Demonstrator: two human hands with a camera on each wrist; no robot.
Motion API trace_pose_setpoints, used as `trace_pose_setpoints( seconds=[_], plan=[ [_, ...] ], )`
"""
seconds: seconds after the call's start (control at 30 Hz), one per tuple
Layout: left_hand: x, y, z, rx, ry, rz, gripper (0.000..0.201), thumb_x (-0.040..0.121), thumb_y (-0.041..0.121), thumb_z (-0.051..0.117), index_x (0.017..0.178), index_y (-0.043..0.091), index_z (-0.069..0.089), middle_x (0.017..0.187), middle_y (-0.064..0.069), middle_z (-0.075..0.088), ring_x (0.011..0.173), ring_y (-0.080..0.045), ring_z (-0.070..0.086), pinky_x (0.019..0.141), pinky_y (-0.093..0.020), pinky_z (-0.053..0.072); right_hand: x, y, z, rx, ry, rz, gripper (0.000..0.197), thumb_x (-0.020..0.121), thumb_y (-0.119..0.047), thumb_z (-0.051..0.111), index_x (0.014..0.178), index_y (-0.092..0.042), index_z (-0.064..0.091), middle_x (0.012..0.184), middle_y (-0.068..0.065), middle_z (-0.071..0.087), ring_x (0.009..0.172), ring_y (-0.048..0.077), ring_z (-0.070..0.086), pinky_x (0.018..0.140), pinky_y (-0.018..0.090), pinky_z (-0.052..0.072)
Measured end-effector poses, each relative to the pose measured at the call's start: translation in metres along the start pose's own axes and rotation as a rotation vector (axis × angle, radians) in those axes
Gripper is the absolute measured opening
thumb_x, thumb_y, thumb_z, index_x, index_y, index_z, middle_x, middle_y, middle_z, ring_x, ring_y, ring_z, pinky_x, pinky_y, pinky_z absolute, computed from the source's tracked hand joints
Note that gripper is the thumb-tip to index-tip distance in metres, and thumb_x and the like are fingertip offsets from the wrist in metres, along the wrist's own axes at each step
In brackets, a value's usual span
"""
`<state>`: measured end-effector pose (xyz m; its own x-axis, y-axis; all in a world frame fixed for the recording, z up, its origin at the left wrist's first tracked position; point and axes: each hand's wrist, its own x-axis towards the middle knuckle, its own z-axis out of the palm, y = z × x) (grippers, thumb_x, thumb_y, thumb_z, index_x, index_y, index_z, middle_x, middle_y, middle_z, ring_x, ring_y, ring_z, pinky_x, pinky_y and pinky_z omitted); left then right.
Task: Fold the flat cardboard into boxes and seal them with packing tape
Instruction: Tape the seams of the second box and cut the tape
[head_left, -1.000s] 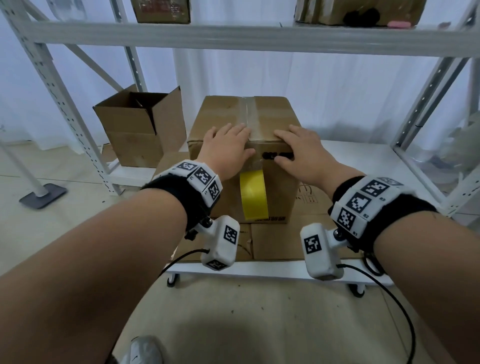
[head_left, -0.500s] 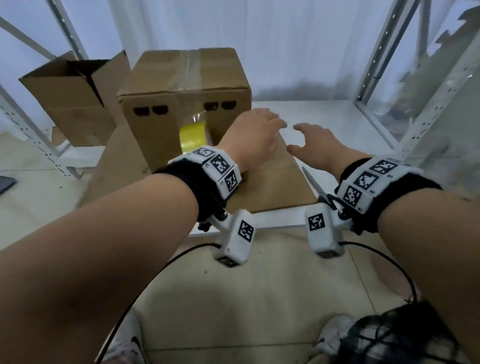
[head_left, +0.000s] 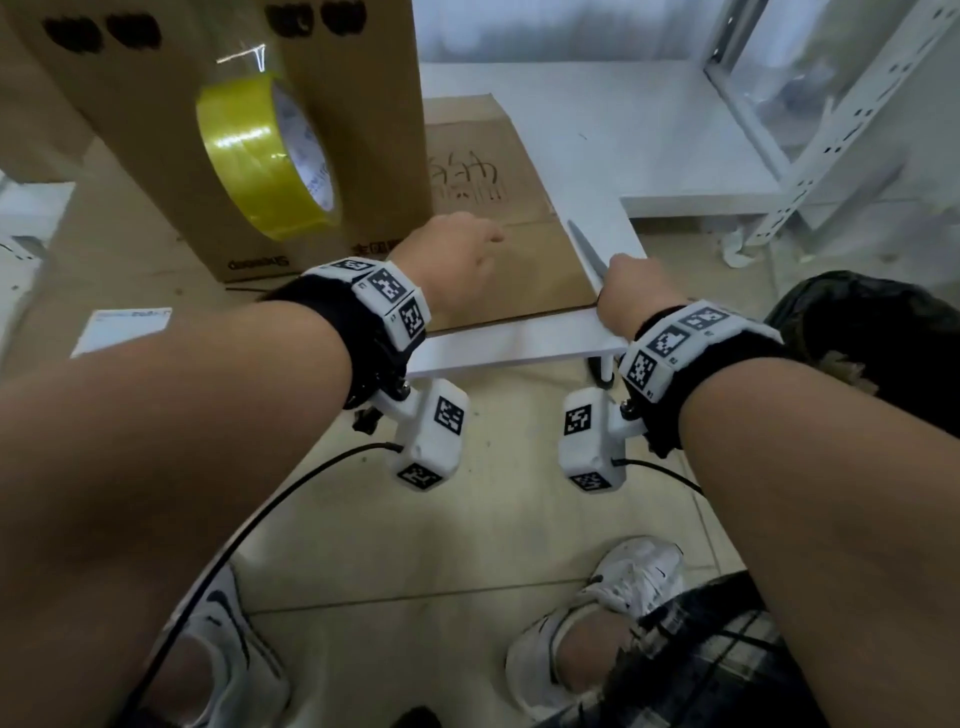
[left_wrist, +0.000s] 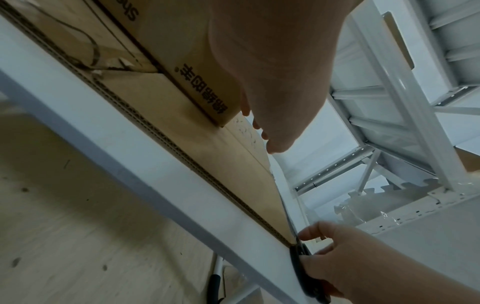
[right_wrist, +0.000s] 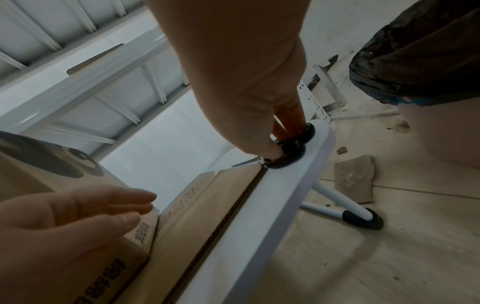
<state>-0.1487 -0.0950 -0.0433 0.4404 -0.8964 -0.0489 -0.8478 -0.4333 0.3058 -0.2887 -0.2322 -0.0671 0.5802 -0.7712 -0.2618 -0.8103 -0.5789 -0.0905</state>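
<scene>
A white low table (head_left: 524, 340) carries a sheet of flat cardboard (head_left: 498, 218), and on that sheet stands a taped cardboard box (head_left: 358, 130), its front face printed along the bottom edge. A roll of yellow packing tape (head_left: 265, 156) hangs against the box's front, attached by a clear strip running up the seam. The person's left hand (head_left: 457, 260) hovers just beside the box's lower right corner, above the flat cardboard; the wrist views show its fingers (right_wrist: 124, 205) straight, loosely together and holding nothing. The right hand (head_left: 636, 291) is at the table's front right corner, its fingers (right_wrist: 291, 115) pointed down and pinching the black handles of a pair of scissors (head_left: 587, 249), which lies along the right edge of the flat cardboard with its blades pointing away from the person. White metal shelving (head_left: 831, 130) rises at right. Below, two white trainers (head_left: 628, 577) stand on the tiled floor (head_left: 467, 545), and a dark bag (head_left: 872, 322) sits near the right arm.
</scene>
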Motion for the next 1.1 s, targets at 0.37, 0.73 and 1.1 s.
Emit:
trace_pose_setpoints(
  seconds=[0.37, 0.73, 1.1],
  plan=[
    [0.003, 0.011, -0.024, -0.04, 0.048, 0.044, 0.041, 0.098, 0.016, 0.043, 0.139, 0.016, 0.047, 0.142, -0.007, 0.047, 0.129, -0.024, 0.046, 0.106, -0.033, 0.036, -0.002, -0.016, -0.014, 0.231, 0.311, 0.065, 0.037, 0.096, -0.007, 0.047, 0.132, -0.007, 0.037, 0.128, 0.021, 0.05, 0.111, 0.037, 0.056, 0.095, 0.044, 0.04],
    [-0.059, -0.013, -0.145, 0.005, 0.388, 0.101, 0.036, 0.099, 0.019, 0.043, 0.134, 0.016, 0.053, 0.131, -0.002, 0.057, 0.119, -0.018, 0.052, 0.094, -0.024, 0.037, -0.05, -0.112, -0.105, 0.629, 0.741, -0.265, 0.038, 0.099, -0.007, 0.042, 0.134, -0.021, 0.039, 0.131, 0.003, 0.047, 0.117, 0.02, 0.047, 0.095, 0.037, 0.025],
    [-0.103, -0.096, -0.192, 0.038, 0.46, -0.216, 0.053, 0.096, 0.035, 0.052, 0.145, 0.022, 0.037, 0.146, -0.008, 0.037, 0.133, -0.028, 0.034, 0.11, -0.043, 0.032, -0.055, -0.187, -0.147, 0.53, 0.564, -0.681, 0.047, 0.096, 0.0, 0.044, 0.142, -0.013, 0.041, 0.131, 0.012, 0.042, 0.115, 0.027, 0.049, 0.096, 0.033, 0.043]
  ],
)
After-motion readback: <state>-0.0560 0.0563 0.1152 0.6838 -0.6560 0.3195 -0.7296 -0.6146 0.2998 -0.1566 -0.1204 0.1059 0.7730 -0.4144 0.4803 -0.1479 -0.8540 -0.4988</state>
